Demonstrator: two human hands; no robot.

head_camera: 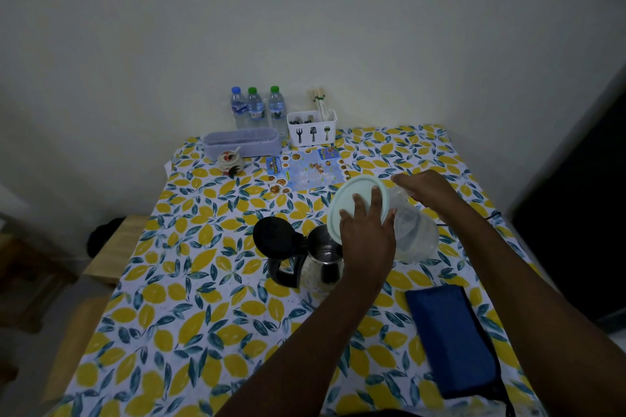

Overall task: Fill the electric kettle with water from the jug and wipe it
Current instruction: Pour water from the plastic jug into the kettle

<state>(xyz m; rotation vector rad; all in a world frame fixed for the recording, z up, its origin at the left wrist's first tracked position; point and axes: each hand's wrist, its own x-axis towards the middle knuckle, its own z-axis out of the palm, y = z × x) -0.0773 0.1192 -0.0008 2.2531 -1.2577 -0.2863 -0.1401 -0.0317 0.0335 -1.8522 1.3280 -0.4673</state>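
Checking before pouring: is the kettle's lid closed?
No, the kettle has its black lid flipped open, leaving the steel mouth bare.

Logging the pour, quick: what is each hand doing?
Left hand: open, straight fingers pressing the pale round plastic lid.
Right hand: gripping the clear plastic jug.

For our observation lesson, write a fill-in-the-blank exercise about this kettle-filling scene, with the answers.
The steel electric kettle has its black lid ____.
The ____ hand presses the pale round lid of the clear plastic jug.
The folded cloth on the lemon-print tablecloth is ____.
By the wall stand ____ clear water bottles.
Answers: open; left; blue; three.
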